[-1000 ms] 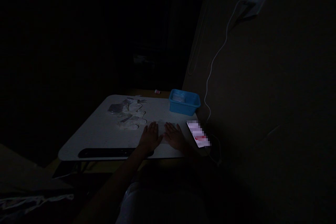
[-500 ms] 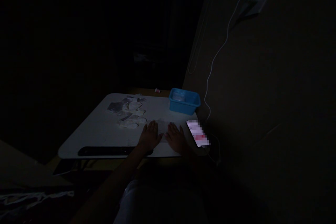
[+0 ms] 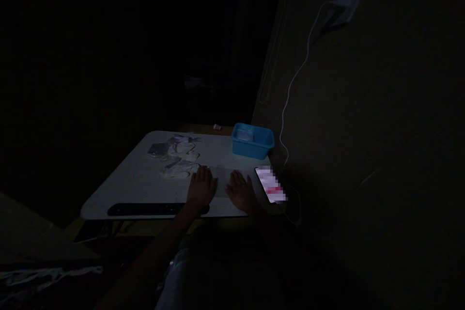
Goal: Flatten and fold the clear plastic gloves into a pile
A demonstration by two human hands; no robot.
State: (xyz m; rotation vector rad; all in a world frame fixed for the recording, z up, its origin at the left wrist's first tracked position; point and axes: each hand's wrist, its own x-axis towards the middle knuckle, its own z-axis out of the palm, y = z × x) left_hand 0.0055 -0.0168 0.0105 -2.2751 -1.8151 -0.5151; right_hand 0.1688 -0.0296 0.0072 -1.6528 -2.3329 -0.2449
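In dim light a thin, see-through plastic sheet or bag lies flat on the white table. My left hand rests palm down at its left side, fingers stretched forward. At the right side my right hand also lies flat, fingers extended. Neither hand grips anything. Left of my left hand is a loose group of pale, whitish items, with a crumpled clear plastic bag beside them; their kind is hard to make out.
A blue plastic basket holding a pale item stands at the back right corner. A lit phone lies at the right edge. A white cable hangs along the wall. The table has a dark slot along its front.
My left hand has slid a little to the left, widening the gap between my hands over the plastic. My right hand stays nearly in place. The view has shifted slightly.
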